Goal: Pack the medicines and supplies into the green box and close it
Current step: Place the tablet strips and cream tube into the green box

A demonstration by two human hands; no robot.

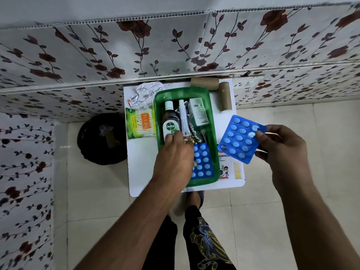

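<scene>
The green box [211,114] stands open on a small white table [142,168]. Inside it lie a Dettol bottle [169,121], a white tube [183,119], a white carton [198,112], foil strips and a blue tablet strip [202,162]. My left hand [173,160] reaches into the box, fingertips on the Dettol bottle's lower end; whether it grips is unclear. My right hand [280,149] holds a second blue tablet strip [240,138] in the air to the right of the box.
A cotton swab pack [139,123] and a crumpled silver foil strip [144,94] lie left of the box. Two brown bandage rolls [225,96] sit at the table's back right. A bandage packet [228,168] lies right of the box. A black bin [101,139] stands left of the table.
</scene>
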